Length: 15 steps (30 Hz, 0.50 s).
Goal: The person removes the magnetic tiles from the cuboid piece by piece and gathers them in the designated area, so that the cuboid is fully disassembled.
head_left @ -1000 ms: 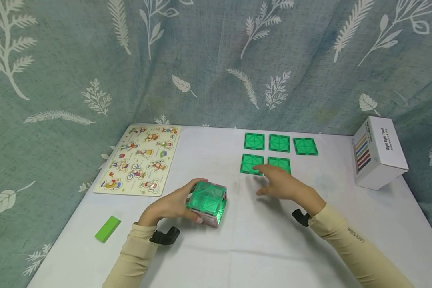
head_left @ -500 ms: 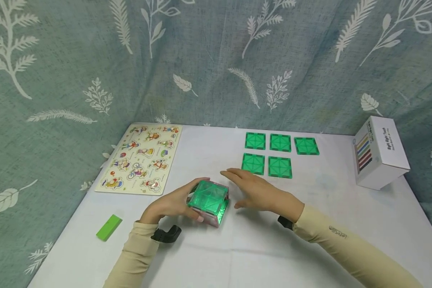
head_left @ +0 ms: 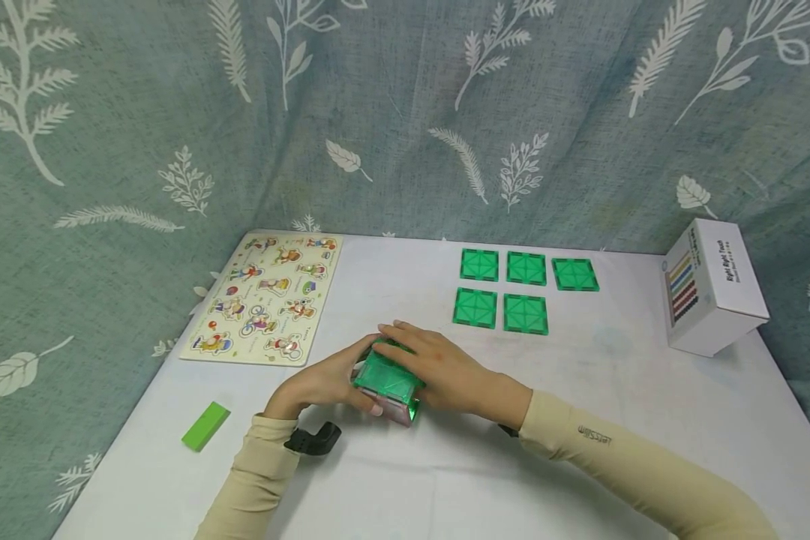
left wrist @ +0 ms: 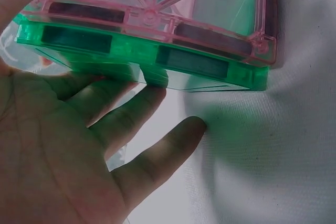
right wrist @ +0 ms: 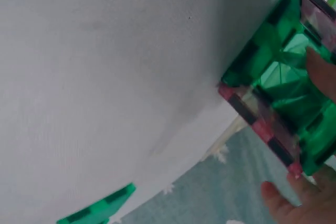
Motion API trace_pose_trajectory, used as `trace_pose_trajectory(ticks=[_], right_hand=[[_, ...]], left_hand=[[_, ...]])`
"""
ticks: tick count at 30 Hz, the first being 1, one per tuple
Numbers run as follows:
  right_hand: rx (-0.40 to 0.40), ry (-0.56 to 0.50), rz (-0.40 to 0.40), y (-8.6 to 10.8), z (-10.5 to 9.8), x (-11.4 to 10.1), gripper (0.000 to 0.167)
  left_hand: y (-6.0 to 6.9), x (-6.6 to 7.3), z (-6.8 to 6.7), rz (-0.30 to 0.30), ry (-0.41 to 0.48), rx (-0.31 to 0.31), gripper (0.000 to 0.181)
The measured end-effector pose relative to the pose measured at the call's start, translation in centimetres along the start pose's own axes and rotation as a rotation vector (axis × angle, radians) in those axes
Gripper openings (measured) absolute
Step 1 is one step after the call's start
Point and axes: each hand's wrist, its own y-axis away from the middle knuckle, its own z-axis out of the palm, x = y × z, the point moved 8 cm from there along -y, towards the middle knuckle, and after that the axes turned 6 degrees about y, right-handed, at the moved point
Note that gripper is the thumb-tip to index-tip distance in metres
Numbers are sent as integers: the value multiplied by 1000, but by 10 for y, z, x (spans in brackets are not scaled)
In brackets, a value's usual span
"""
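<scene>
A small box of see-through green and pink magnetic tiles [head_left: 386, 379] stands on the white cloth. From its left side my left hand [head_left: 327, 381] grips it, thumb on the front. In the left wrist view, fingers [left wrist: 128, 114] touch a green tile [left wrist: 136, 51] below a pink one [left wrist: 210, 40]. My right hand [head_left: 452, 371] holds the box from the right, fingers over its top and far edge. The right wrist view shows the thumb [right wrist: 321, 74] across an opening between green and pink walls; part of that hand is out of frame.
Several flat green square tiles [head_left: 475, 307] lie in two rows behind the hands. A picture puzzle board [head_left: 259, 300] is at the back left, a green block [head_left: 205, 426] at the left. A white box [head_left: 715, 289] stands at the right.
My right hand has come left from the loose green tiles to the tile box, and its fingers now lie over the top. The left hand has kept its hold there.
</scene>
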Motion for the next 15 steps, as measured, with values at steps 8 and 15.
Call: trace_pose_trajectory(ticks=[8, 15], right_hand=[[-2, -2, -60, -11, 8, -15, 76], [42, 31, -105, -14, 9, -21, 76]], left_hand=[[-1, 1, 3, 82, 26, -77, 110], [-2, 1, 4, 126, 17, -96, 100]])
